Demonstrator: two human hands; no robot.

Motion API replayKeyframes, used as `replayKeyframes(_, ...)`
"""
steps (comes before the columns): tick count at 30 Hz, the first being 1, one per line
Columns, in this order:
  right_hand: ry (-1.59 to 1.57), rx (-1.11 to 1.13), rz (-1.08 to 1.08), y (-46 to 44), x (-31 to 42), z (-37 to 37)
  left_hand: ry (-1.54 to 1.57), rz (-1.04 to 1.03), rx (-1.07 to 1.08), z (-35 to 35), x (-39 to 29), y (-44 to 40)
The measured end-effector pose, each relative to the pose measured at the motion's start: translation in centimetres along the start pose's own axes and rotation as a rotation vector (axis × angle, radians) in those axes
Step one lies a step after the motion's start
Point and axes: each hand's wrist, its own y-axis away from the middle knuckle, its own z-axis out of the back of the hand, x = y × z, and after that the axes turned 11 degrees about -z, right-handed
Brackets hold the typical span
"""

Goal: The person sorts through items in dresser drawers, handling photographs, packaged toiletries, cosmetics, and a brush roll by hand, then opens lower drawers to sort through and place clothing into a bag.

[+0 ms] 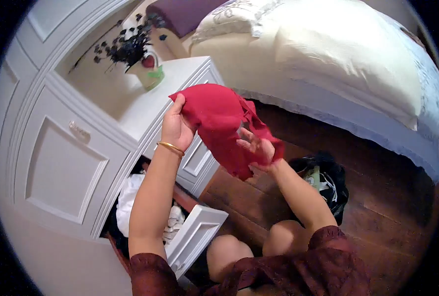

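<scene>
A red bra (pixel 213 111) is held up in front of me, its smooth cups to the left and its straps hanging loose on the right. My left hand (pixel 176 129), with a gold bangle at the wrist, pinches the cup edge between thumb and fingers. Amid the straps and band at the other end is my right hand (pixel 260 149), fingers apart, with red cloth lying across the wrist. Part of that hand is hidden by the cloth. Below my left forearm, a pulled-out drawer (pixel 199 228) contains white clothes (pixel 129 200) and dark cloth.
On the white cabinet top (pixel 115 116) stands a pot (pixel 149 76) of dark dried flowers. A bed (pixel 323 69) with cream bedding fills the back right. Beside my right forearm, a black plastic bag (pixel 339 180) with things inside rests on the dark wooden floor (pixel 377 197).
</scene>
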Motion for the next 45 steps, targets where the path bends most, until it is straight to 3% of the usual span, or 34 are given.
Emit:
replayKeyframes(2,-0.440,0.326,-0.069,1.8,0.1,1.2,0.000,0.067,0.020,-1.0,1.4,-0.2)
replayKeyframes(6,-0.397,0.469,-0.024,6.0,2.5,0.1,-0.020,0.155,0.045,-2.0,4.7,-0.4)
replayKeyframes(23,-0.467,0.260,0.107,12.7,3.1,3.2,-0.170,0.338,0.078,-3.5,15.2,1.8)
replayKeyframes(27,-0.463,0.216,0.155,13.5,3.0,4.1,-0.171,0.313,0.074,-7.8,16.0,4.4)
replayKeyframes(30,-0.548,0.067,0.219,14.6,2.8,5.3,-0.797,0.271,0.328,-8.5,17.0,7.5)
replayKeyframes(34,-0.612,-0.091,0.210,18.0,1.8,9.8,-0.696,0.420,0.745,-8.9,20.1,14.8)
replayKeyframes(36,-0.571,-0.190,0.285,21.1,2.0,10.2,-0.701,0.120,1.038,-5.9,23.3,16.5)
replayKeyframes(37,-0.451,-0.294,0.367,22.9,2.4,10.5,-0.714,0.101,1.079,-5.6,23.9,16.7)
replayKeyframes(38,-0.414,-0.425,0.440,24.8,2.8,10.4,-0.784,0.249,1.074,-4.7,24.3,16.6)
replayKeyframes(39,-0.467,-0.281,0.477,27.0,2.8,12.0,-0.849,0.399,1.068,-3.4,24.8,16.3)
replayKeyframes(40,-0.463,-0.314,0.519,29.3,3.4,12.4,-0.914,0.547,1.061,-2.3,25.4,16.1)
replayKeyframes(43,-0.365,-0.425,0.640,34.8,4.4,12.6,-1.150,0.134,0.642,-1.4,26.9,15.7)
replayKeyframes(45,-0.307,-0.406,0.650,36.0,4.7,11.7,-1.242,-0.141,0.574,-2.2,27.7,15.1)
